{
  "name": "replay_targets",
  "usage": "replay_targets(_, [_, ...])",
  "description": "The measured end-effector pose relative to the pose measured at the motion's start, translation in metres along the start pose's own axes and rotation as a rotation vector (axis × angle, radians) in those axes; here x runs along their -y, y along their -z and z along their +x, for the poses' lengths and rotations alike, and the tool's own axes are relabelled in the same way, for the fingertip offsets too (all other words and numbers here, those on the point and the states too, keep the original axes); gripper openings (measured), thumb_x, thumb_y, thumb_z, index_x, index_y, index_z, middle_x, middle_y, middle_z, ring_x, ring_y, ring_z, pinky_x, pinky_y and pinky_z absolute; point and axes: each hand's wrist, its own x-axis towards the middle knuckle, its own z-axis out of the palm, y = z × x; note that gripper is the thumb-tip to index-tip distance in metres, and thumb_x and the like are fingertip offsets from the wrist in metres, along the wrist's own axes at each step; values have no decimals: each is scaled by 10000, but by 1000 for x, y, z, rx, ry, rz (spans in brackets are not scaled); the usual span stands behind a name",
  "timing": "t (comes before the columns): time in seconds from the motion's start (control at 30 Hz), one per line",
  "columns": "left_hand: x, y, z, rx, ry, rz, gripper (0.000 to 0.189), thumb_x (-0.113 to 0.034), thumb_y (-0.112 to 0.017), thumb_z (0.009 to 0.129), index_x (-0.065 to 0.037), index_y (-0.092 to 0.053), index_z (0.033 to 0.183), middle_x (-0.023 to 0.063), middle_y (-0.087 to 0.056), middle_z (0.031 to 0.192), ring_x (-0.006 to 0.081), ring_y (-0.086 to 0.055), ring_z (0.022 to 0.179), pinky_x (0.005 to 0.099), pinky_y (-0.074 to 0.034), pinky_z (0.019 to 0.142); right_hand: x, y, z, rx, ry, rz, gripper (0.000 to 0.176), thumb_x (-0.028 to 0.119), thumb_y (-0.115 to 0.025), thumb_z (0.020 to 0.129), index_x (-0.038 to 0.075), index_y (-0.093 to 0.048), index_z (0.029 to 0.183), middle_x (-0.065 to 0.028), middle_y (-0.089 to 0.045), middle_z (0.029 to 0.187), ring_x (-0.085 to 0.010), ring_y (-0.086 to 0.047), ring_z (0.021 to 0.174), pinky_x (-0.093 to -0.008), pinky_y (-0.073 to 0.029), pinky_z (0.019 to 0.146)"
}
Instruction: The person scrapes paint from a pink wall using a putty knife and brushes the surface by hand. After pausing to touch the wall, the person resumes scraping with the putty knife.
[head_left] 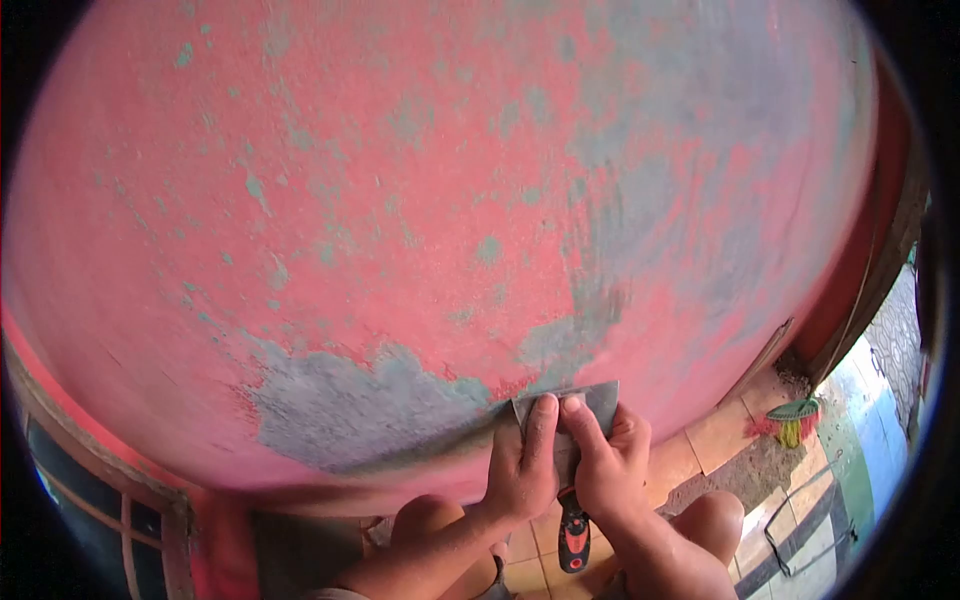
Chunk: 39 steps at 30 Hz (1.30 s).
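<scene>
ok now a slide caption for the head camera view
Left hand and right hand together hold a wide-bladed scraper to a worn pink wall mottled with grey and green

A peeling pink-painted wall point(420, 250) with grey-green patches is bordered below by a tan tiled floor point(675, 460), partly sunlit at right.

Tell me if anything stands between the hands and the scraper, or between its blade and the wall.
Nothing visible does. The left hand and right hand hold the scraper, its blade up against the wall.
</scene>
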Motion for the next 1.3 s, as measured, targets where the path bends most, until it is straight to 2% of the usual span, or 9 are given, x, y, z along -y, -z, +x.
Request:
replay_targets(0.13, [-4,-3,6,-24,-121,43,403,-312,-449,1070,-10,-644,889,-3,-622,793,61,-545,759,272,-454,631,1,-5,7,12,93,37,206,154,-658,951,-49,-670,919,-16,-679,815,-63,-567,737,-249,-475,644])
replay_targets(0.4, [2,0,1,16,-63,-1,360,-297,-451,1073,7,-625,990,34,-638,944,91,-572,876,298,-476,735,-5,-4,0,-17,53,63,212,158,-663,949,-54,-669,928,-21,-684,823,-61,-566,738,-249,-476,640])
replay_targets(0.5, [-6,-7,1,-40,-92,9,375,-304,-448,1073,2,-622,944,15,-632,887,85,-568,833,290,-472,708,13,3,2,16,-38,-93,224,174,-670,945,-50,-669,938,-24,-683,831,-58,-569,744,-247,-478,643])
replay_targets(0.63, [-11,-6,0,-7,46,-32,384,-300,-451,1072,-2,-633,913,-17,-620,801,76,-567,786,275,-458,661,7,3,3,10,-27,6,227,177,-673,941,-49,-669,926,-23,-679,811,-58,-563,722,-247,-473,621])
replay_targets(0.77, [-3,-9,4,-31,-174,28,386,-302,-447,1074,-2,-639,924,-13,-625,813,58,-564,768,262,-448,622,6,-3,4,-5,48,53,225,167,-669,940,-55,-668,901,-19,-674,785,-58,-557,713,-248,-468,614])
replay_targets(0.9, [-22,-6,5,17,39,-26,400,-327,-457,1066,-31,-652,881,11,-634,824,73,-558,789,279,-466,673,10,-1,2,-10,36,17,217,157,-666,939,-56,-668,894,-17,-673,792,-58,-561,726,-249,-468,627])
replay_targets(1.03, [-4,-11,2,-77,-96,44,406,-321,-463,1064,-23,-662,873,-7,-638,788,67,-555,764,279,-449,632,0,-2,1,-35,41,2,213,149,-657,945,-57,-667,890,-13,-672,791,-57,-556,714,-247,-465,617])
replay_targets(1.2, [-20,-7,5,3,-44,33,392,-311,-482,1057,-12,-655,871,12,-642,809,76,-557,793,282,-457,660,19,-2,3,13,42,18,212,154,-652,954,-51,-668,899,-9,-675,800,-57,-561,722,-249,-472,629])
replay_targets(1.3, [-8,-14,3,-90,-109,-29,410,-324,-472,1059,-15,-644,851,6,-622,755,66,-540,737,273,-445,620,0,-4,1,-47,98,39,217,159,-656,951,-54,-669,911,-10,-678,807,-58,-561,723,-250,-472,627])
